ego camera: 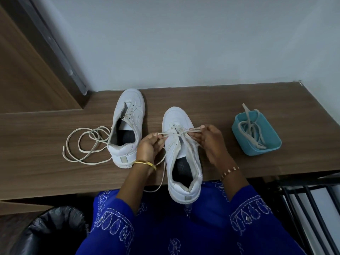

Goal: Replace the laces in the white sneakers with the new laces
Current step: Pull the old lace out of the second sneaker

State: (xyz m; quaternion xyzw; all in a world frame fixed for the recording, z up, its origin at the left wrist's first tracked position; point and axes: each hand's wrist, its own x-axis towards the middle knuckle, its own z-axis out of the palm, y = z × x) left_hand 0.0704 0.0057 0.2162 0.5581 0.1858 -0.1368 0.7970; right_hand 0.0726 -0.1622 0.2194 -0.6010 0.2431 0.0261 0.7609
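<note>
Two white sneakers stand on the wooden table (230, 107), toes pointing away from me. The near sneaker (181, 162) overhangs the front edge and has a cream lace (172, 133) crossing its lower eyelets. My left hand (149, 146) pinches one end of that lace to the left of the shoe, with the slack hanging down past the table edge. My right hand (207, 137) pinches the other end on the right side. The far sneaker (127, 124) stands to the left without a lace. A loose cream lace (86, 144) lies coiled to its left.
A teal tub (257, 137) at the right holds more coiled laces. A bin lined with a black bag (53, 230) stands below the table at the left. A black metal rack (303, 208) is at the lower right. A wall runs behind the table.
</note>
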